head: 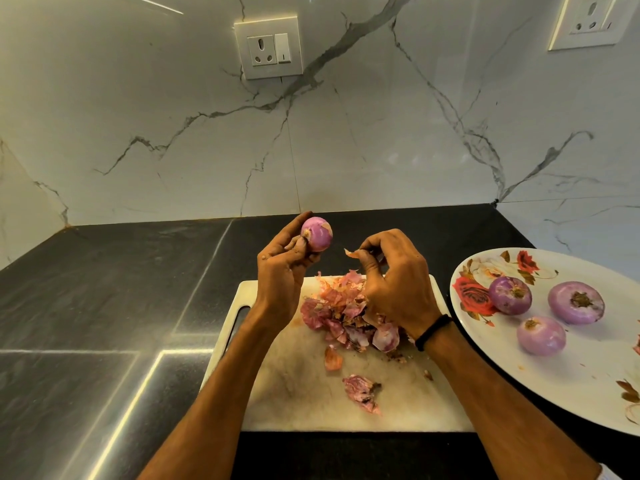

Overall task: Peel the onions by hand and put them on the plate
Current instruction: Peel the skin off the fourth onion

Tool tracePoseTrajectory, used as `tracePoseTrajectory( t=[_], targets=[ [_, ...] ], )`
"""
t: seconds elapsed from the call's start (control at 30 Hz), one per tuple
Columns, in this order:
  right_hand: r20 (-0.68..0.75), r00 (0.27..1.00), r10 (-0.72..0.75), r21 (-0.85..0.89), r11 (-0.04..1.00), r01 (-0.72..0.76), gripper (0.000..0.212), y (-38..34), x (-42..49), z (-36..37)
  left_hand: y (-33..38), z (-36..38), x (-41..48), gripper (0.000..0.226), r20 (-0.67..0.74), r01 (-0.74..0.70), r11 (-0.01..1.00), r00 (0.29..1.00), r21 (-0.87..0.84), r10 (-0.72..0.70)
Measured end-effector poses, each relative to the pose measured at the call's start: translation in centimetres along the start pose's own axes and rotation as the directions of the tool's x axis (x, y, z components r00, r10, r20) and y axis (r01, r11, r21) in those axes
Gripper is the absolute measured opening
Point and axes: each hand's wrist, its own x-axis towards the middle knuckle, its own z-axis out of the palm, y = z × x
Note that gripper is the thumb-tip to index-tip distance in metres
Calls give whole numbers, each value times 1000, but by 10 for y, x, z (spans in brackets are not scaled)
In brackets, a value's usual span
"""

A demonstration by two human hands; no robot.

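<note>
Four red onions are in view. One peeled onion is held up above the far edge of the cutting board, gripped in the curled fingers of the left hand. The other three peeled onions lie on the floral plate at the right: one at the left, one to its right, and one nearer, all apart from each other.

The right hand, with a black wristband on its wrist, pinches a scrap of dry skin between thumb and fingertips, just right of the held onion and apart from it.

One pile of skins sits on the board below the hands, and two loose pieces lie nearer: a small one and a larger crumpled one.

The pale board, with one handle slot at its left end, and the plate, printed with red roses, rest on a dark, glossy stone surface. Behind it rises a white marble wall with grey veins, carrying two switched sockets, one in the middle and one at the far right.
</note>
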Motion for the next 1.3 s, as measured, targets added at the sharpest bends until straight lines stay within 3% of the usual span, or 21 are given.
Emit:
tracePoseTrajectory(
  t=[0.17, 0.3, 0.53, 1.3],
  targets=[
    [55, 998, -37, 76, 997, 33, 45, -5, 1, 0, 1, 1, -2, 40, 72, 56, 998, 996, -11, -55],
    [91, 993, -76, 109, 992, 66, 60, -4, 0, 3, 0, 3, -4, 40, 147, 96, 995, 985, -5, -94],
    [77, 989, -123, 116, 987, 114, 48, -1, 0, 4, 2, 6, -8, 47, 237, 107, 994, 966, -5, -103],
    [17, 988, -154, 56, 987, 153, 16, -2, -2, 5, 4, 7, -7, 40, 224, 142, 990, 965, -1, -138]
  ],
)
